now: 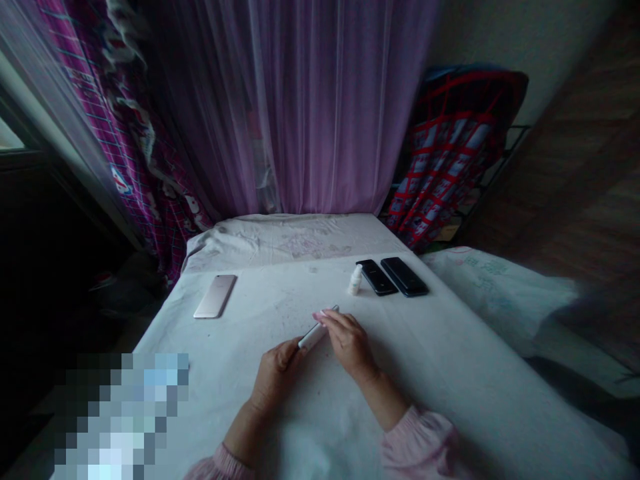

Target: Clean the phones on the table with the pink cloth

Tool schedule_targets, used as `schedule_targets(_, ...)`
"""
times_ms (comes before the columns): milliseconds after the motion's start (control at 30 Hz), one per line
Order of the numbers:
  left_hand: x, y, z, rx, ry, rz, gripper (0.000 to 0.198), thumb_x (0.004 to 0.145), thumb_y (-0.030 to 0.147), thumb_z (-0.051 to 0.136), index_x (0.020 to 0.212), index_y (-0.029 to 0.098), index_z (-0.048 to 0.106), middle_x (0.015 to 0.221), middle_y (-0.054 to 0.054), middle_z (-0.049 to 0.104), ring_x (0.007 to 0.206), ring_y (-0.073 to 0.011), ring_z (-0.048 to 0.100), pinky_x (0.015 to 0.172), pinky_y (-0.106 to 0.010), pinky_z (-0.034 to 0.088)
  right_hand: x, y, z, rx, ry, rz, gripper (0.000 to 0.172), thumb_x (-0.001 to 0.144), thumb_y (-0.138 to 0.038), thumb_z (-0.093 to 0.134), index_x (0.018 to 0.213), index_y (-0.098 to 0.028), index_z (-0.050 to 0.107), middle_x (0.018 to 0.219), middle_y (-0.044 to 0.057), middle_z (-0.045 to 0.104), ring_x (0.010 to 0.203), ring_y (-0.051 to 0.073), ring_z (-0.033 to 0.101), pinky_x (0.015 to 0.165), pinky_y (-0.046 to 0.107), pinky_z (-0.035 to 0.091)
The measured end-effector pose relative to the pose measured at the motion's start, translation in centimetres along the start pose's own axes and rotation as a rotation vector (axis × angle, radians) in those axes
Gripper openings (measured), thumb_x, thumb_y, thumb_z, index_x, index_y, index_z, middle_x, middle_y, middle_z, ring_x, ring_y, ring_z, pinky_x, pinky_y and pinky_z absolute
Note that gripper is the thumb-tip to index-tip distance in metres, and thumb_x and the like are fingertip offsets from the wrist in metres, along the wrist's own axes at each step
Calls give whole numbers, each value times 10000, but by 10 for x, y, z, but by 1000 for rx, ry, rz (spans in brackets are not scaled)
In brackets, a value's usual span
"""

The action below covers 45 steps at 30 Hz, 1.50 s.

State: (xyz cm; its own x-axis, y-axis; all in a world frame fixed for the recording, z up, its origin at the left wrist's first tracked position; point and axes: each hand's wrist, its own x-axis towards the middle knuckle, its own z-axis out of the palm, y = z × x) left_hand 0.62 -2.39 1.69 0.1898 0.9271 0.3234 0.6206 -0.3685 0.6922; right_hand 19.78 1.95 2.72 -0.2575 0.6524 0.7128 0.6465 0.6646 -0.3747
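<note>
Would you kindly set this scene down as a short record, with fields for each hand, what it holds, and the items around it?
left hand: holds a slim white cylinder near its lower end
right hand: lies at the cylinder's upper end; grip unclear
items nearby: small white bottle; two black smartphones; rose-gold smartphone, all lying apart from the hands
surface: white cloth
clothing: pink sleeves
backdrop: sheer purple curtain
</note>
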Motion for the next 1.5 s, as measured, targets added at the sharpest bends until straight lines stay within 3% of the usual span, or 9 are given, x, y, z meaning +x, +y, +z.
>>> schedule_targets(267,0,3,-2,32,11,22,286,934,326,436,986,204,689,758,-5,704,673,-137,664,636,-180,480,8,32,2,1,109,165,328,934,-168,441,1146,-238,681,1071,47,710,966,174,647,875,311,537)
schedule_targets(533,0,2,-1,-12,-5,-7,279,931,341,450,1029,215,678,808,1,720,715,-149,663,678,-206,497,0,-17,7,1,-1,-22,355,944,-127,433,1208,-243,640,1103,62,695,1044,188,619,886,330,532)
schedule_targets(667,-1,-1,1,-11,23,1,264,912,355,475,897,190,680,756,-3,704,669,-142,641,660,-211,497,-5,-41,7,32,-77,-102,385,936,-122,462,1275,-256,588,1121,61,684,1055,184,609,905,314,532)
schedule_targets(767,-1,-2,1,-15,23,18,258,911,347,477,869,183,670,744,-8,696,654,-140,636,641,-210,490,-6,-44,4,48,-97,-135,395,939,-135,472,1296,-274,568,1138,47,677,1065,177,603,912,302,531)
schedule_targets(867,-1,-1,0,-14,-5,15,274,927,351,450,988,198,668,827,-23,715,727,-157,660,698,-225,496,-6,-30,3,50,-84,-127,378,944,-144,469,1276,-280,586,1131,42,682,1053,175,607,913,308,530)
schedule_targets(1100,1,5,-3,42,-43,-39,330,933,378,393,969,207,674,727,-8,679,664,-149,636,648,-207,481,7,23,5,81,78,163,365,915,-144,436,1164,-270,671,1116,48,696,1016,171,641,909,316,534)
schedule_targets(1233,1,3,-2,72,-10,-40,336,928,382,396,868,191,667,649,11,635,587,-126,592,586,-187,452,13,26,12,227,97,414,354,879,-217,452,1145,-262,681,1050,37,726,907,169,682,820,285,555)
schedule_targets(1367,0,3,-1,59,28,-54,316,917,374,419,873,181,665,631,21,627,551,-114,566,552,-179,432,8,24,18,224,12,669,354,838,-280,463,1075,-223,721,901,65,753,780,203,694,706,269,542)
schedule_targets(1500,0,3,0,19,41,-94,309,893,399,455,864,182,673,615,23,620,549,-112,558,549,-182,429,-3,28,21,224,-24,768,329,789,-272,476,953,-203,753,751,60,747,718,218,688,642,257,519)
